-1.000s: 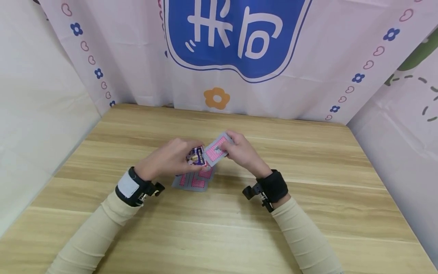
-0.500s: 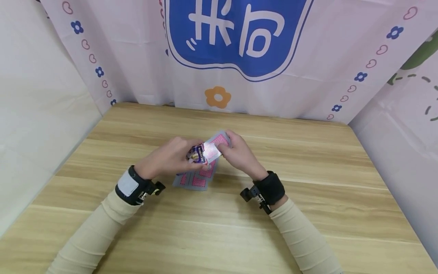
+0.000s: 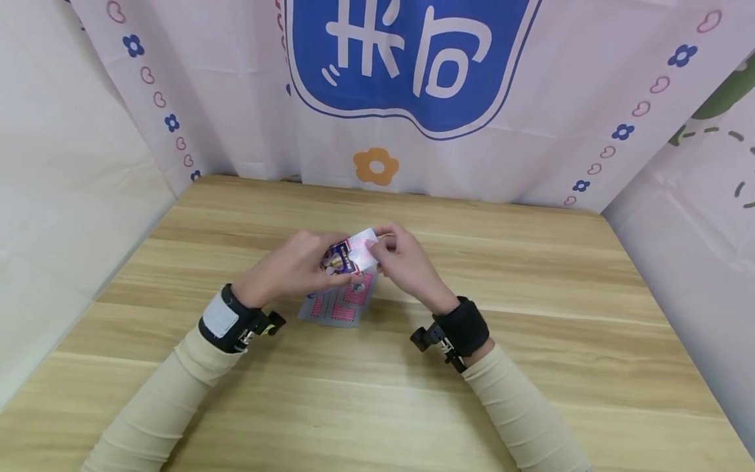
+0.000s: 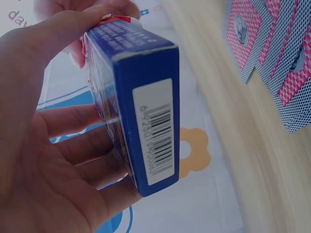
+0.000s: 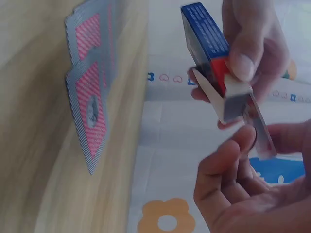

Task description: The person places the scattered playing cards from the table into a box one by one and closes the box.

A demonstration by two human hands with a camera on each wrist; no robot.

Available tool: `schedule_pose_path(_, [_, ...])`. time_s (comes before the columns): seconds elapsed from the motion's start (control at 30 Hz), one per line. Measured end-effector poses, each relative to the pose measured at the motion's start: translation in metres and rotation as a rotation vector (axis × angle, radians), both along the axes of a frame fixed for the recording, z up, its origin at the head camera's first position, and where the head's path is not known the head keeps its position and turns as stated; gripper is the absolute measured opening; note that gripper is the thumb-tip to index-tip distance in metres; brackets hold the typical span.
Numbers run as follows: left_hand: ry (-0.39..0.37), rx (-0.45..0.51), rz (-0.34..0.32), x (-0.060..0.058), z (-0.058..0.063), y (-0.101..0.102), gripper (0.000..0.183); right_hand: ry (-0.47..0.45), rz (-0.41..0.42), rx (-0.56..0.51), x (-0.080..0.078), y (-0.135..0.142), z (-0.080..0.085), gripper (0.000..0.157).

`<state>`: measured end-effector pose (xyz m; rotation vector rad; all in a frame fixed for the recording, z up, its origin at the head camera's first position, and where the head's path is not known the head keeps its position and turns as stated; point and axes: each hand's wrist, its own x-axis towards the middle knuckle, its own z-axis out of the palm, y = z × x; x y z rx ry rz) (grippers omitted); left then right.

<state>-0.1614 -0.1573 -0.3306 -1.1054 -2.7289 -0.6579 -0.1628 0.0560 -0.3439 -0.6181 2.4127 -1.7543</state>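
My left hand (image 3: 289, 265) grips a small blue card box (image 4: 146, 111), thumb on one side and fingers on the other. In the left wrist view its barcode end faces the camera. At its opposite end, the right wrist view shows a white flap (image 5: 209, 92) standing out. My right hand (image 3: 409, 262) pinches playing cards (image 3: 363, 250) at that end, and they overlap the box in the head view. Seen from the right wrist, the cards (image 5: 262, 128) stick out beside the box mouth, between thumb and fingers. How many are held is hidden.
Several pink-and-grey patterned playing cards (image 3: 344, 313) lie overlapping, backs up, on the wooden table (image 3: 366, 406), just below the box in the head view. A white printed cloth (image 3: 248, 144) hangs along the table's far edge.
My right hand has moved slightly left with the cards, bringing them further over the box end, and its fingers have shifted on them. The left hand has tilted the box a little.
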Motion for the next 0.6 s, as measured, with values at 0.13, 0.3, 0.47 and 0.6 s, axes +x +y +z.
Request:
schedule_pose_path(0.13, [-0.010, -0.007, 0.007, 0.000, 0.000, 0.002, 0.061, 0.046, -0.056, -0.070, -0.003, 0.008, 0.001, 0.013])
schedule_pose_path(0.3, [0.010, -0.004, 0.006, 0.001, 0.000, 0.003, 0.061, 0.118, -0.092, 0.001, -0.001, 0.005, -0.002, 0.004])
schedule_pose_path(0.47, [0.034, -0.008, -0.005, 0.002, -0.002, 0.002, 0.063, 0.133, -0.065, 0.072, 0.001, -0.002, -0.008, 0.007])
schedule_pose_path(0.6, [0.044, -0.002, -0.015, 0.002, -0.003, 0.002, 0.061, 0.122, -0.021, 0.062, -0.002, 0.000, -0.005, 0.004])
